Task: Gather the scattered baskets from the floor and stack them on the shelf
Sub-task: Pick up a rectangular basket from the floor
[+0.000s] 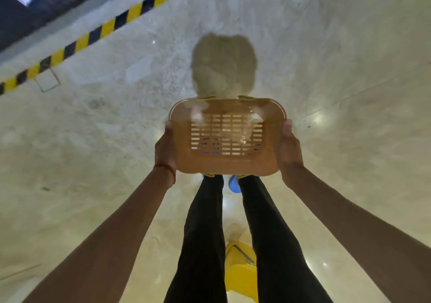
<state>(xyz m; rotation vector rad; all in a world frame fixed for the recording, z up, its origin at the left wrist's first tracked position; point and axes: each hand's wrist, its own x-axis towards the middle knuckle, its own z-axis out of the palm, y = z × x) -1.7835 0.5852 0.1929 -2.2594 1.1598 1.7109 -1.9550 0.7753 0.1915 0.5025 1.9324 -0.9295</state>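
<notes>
Head view, looking down. Left hand [164,148]: clasped on the left short side of an orange basket [227,137], thumb on the rim, red thread at the wrist. Right hand [290,147]: clasped on the opposite short side. Basket: held level between both hands at arm's length, above the person's feet, slotted bottom showing. Below: black trouser legs, blue shoe [234,183]. Between the legs: a yellow basket [241,272] on the pale polished floor [349,69]. Upper left: black-and-yellow striped tape [93,36].
</notes>
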